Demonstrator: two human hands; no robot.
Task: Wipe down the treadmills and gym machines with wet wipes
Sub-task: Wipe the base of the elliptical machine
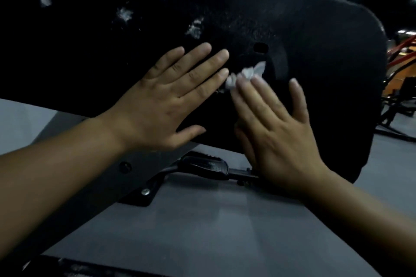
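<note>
Your left hand (177,96) lies flat on the black cover (292,29) of the machine, fingers straight and spread, gripping nothing. It probably sits there to brace you and steady the cover while the other hand works.

Your right hand (276,132) is also flat. Its straight fingers press the white wipe (247,74) against the cover, and the crumpled edge shows just past your fingertips, below the small hole (260,48). Pressing with flat fingers rather than a fist spreads the wipe over more of the surface and pushes it into the rough texture. I can't tell whether the thumb underneath is also catching the wipe.

The two hands sit just beside each other, with the wipe between the fingertips of both.

White smudges (194,28) dot the cover up and to the left of your hands, well apart from the wipe. My guess is that this part hasn't been cleaned yet. The wipe looks small and bunched, so it may smear or shed bits on the grainy surface. Opening it out would probably cover more.

Below the cover, a dark pedal (202,164) stands over the grey floor (225,220), untouched. Orange machines (403,60) stand in the far right background.
</note>
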